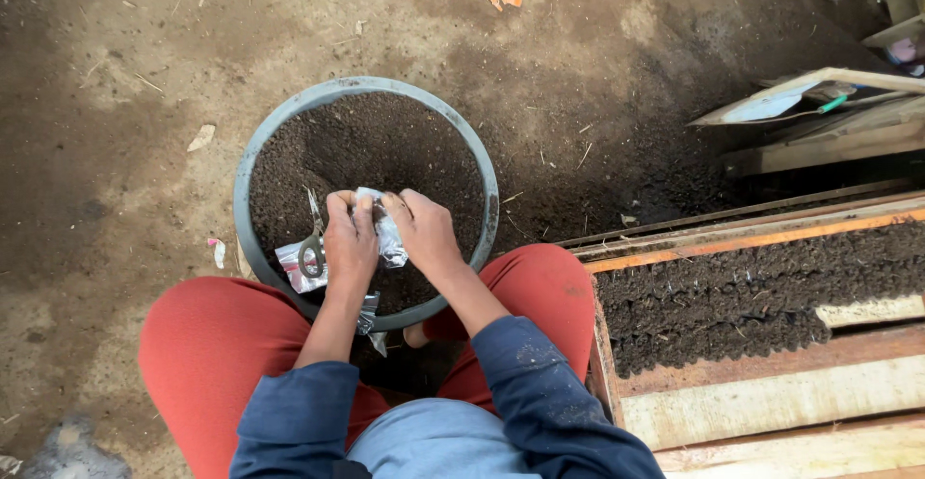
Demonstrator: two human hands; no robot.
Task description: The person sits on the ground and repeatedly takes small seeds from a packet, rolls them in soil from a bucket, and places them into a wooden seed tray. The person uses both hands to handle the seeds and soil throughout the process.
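A round grey basin point(289, 113) full of dark soil stands on the dirt ground between my knees. Over its near side, my left hand point(349, 243) and my right hand point(422, 230) both pinch a small clear plastic packet point(387, 238), fingers close together at its top. Scissors with grey handles point(311, 246) lie on the soil just left of my left hand, on top of another clear packet point(292, 277). A third small packet point(368, 313) hangs over the basin's near rim.
A wooden seed tray point(752, 301) filled with dark soil lies to my right, with planks and boards behind it. The ground is bare packed dirt with scattered scraps. My red-trousered knees flank the basin.
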